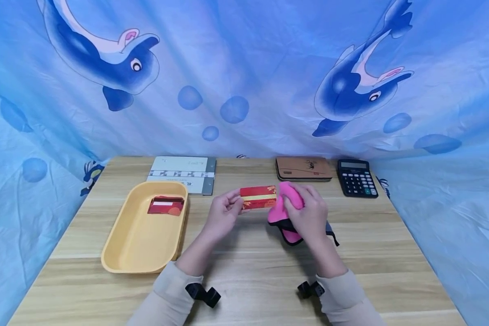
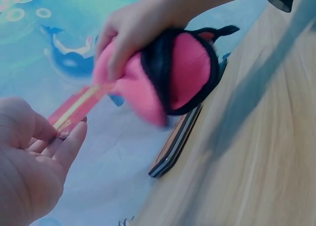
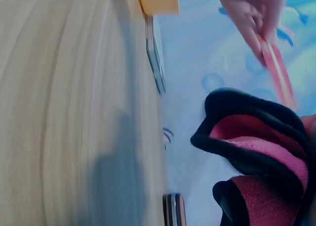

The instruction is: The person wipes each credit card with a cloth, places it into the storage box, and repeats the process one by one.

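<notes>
My left hand (image 1: 221,216) pinches one end of a red card (image 1: 257,198) with a yellow stripe, thumb against fingers. A bunched pink cloth (image 1: 280,213) with black edging is gripped in my right hand (image 1: 311,213), over the table's middle. Its pink fold meets the card's other end in the head view. Seen from the left wrist, the card (image 2: 74,110) slants up into the cloth (image 2: 133,90), and both are partly blurred. In the right wrist view the cloth's black-edged folds (image 3: 247,100) gape, while the right hand is mostly hidden.
A yellow tray (image 1: 118,231) at left contains red cards (image 1: 165,206). Behind it lies a grey-white book (image 1: 181,164). A brown wallet-like case (image 1: 303,168) and a black calculator (image 1: 357,178) lie along the back right. A blue dolphin-print curtain (image 1: 261,68) hangs behind the wooden table (image 1: 371,276).
</notes>
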Action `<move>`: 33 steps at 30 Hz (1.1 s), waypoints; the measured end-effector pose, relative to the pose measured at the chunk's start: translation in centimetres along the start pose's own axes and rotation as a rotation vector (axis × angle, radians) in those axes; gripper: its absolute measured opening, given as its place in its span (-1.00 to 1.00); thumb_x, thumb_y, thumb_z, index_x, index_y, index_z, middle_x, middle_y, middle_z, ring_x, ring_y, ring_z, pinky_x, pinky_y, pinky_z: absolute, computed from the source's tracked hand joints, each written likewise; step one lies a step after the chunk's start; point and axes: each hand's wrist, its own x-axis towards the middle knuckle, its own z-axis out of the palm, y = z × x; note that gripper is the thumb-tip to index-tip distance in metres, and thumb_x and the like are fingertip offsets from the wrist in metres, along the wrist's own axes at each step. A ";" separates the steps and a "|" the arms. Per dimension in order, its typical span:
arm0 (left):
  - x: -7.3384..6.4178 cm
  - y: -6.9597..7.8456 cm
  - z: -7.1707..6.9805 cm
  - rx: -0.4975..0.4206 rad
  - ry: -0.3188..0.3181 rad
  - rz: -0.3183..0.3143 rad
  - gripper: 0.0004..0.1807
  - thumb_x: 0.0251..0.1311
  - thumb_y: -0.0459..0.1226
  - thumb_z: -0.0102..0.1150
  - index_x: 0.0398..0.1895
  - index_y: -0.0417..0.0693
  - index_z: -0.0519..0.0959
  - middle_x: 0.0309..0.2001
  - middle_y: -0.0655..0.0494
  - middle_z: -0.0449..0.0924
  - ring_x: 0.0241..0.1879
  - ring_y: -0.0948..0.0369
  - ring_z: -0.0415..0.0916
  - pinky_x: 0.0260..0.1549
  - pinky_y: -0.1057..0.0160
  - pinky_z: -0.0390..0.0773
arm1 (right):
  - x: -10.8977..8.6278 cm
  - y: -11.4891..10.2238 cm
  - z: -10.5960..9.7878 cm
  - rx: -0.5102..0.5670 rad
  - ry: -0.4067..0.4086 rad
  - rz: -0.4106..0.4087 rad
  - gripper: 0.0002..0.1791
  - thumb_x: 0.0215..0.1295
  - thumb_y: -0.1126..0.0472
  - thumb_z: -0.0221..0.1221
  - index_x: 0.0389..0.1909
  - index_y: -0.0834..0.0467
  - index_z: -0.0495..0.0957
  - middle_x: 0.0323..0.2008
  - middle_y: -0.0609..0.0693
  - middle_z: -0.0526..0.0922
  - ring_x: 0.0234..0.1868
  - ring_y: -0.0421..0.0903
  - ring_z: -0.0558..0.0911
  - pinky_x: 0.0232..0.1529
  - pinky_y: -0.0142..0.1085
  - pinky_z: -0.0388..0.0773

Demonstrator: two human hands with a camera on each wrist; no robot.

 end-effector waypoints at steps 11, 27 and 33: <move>0.2 0.2 -0.8 0.036 0.017 0.096 -0.68 0.45 -0.46 0.01 0.16 -0.21 0.63 0.15 -0.24 0.61 -0.13 0.09 0.68 -0.24 0.39 0.70 | 0.3 1.4 -1.0 0.040 0.035 0.057 -0.64 0.02 0.28 0.50 -0.11 0.25 0.75 -0.27 0.16 0.73 -0.31 0.08 0.70 -0.40 0.00 0.62; 1.1 -0.8 -0.8 -0.152 0.137 0.014 -0.74 0.43 -0.39 0.13 0.07 -0.37 0.61 -0.02 -0.29 0.68 -0.10 -0.13 0.72 -0.19 0.11 0.74 | 0.3 0.1 -1.5 0.151 0.024 0.059 -0.65 0.02 0.32 0.50 -0.11 0.22 0.76 -0.25 0.10 0.75 -0.29 0.01 0.70 -0.32 -0.47 0.53; 1.3 -0.6 -0.2 -0.258 0.133 -0.059 -0.66 0.46 -0.42 0.06 0.23 -0.34 0.51 0.05 -0.34 0.64 -0.11 -0.06 0.73 -0.11 0.12 0.71 | 0.5 -1.3 -1.3 0.207 -0.004 0.037 -0.63 0.03 0.32 0.48 -0.07 0.20 0.75 -0.22 0.09 0.74 -0.28 -0.02 0.70 -0.34 -0.51 0.54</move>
